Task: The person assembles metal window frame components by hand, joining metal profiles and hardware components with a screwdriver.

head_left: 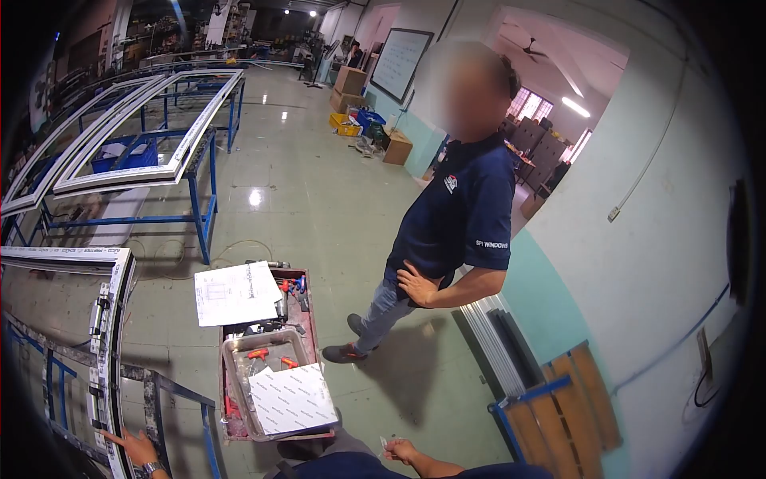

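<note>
My left hand [139,449] reaches over the near white window frame [122,335] at lower left. Its fingers are stretched out, with the index finger at the frame's inner edge, just below a black-and-white hardware piece [96,397]. A second such piece [99,316] sits higher on the same side. My right hand [404,453] is low at the bottom centre, pinching a small, pale, see-through piece [384,442] whose kind I cannot make out. Between my hands stands a tool cart with a metal tray [233,375]; orange-handled tools [258,354] and a printed white box [294,399] lie in it.
A person [455,207] in a dark blue shirt stands beyond the cart, hand on hip. Paper drawings [235,295] cover the cart's far end. More window frames [171,176] rest on blue stands [199,199]. Dark profiles [511,351] and wooden boards [550,407] lie along the right wall.
</note>
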A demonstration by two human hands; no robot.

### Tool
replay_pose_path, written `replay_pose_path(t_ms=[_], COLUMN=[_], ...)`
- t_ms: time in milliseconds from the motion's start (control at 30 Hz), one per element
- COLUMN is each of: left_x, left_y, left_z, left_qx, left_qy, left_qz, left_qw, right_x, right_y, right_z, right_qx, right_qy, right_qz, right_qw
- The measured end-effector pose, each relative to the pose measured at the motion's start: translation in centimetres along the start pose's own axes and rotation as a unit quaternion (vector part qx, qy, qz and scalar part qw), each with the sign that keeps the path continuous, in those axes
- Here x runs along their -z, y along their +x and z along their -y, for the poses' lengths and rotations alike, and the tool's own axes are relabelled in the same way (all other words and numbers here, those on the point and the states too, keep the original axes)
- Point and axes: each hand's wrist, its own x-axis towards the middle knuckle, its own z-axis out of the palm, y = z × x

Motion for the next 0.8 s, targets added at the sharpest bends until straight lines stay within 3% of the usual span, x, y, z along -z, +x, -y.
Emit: replay_pose_path(t_ms=[67,167,267,367,467,567,800], left_x=[-3.2,-4.9,-3.2,-6.0,-2.6,-4.7,-3.7], left_y=[1.4,1.8,0.7,1.8,0.2,1.1,0.7], left_z=[1.8,2.6,1.5,3.1,1.1,2.4,1.5], left_qx=[-0.027,-0.001,-0.014,-0.036,-0.032,-0.066,-0.045], left_qy=[0.021,0.005,0.049,0.059,0.066,0.078,0.057], left_qz=[-0.021,-0.052,-0.077,-0.113,-0.101,-0.113,-0.120], left_qw=[0.999,0.999,0.996,0.991,0.992,0.988,0.990], right_x=[0.1,0.1,0.1,0.1,0.0,-0.3,-0.3], right_y=[0.5,0.5,0.3,0.3,0.2,-0.3,0.3], right_z=[-0.2,0.0,0.1,0.2,0.2,0.5,0.4], right_qx=[0.003,0.002,0.000,-0.002,-0.002,-0.004,-0.007], right_qy=[0.001,0.004,0.006,0.004,0.006,0.001,-0.005], right_qz=[-0.001,0.003,0.005,0.001,0.004,0.004,0.010], right_qw=[1.000,1.000,1.000,1.000,1.000,1.000,1.000])
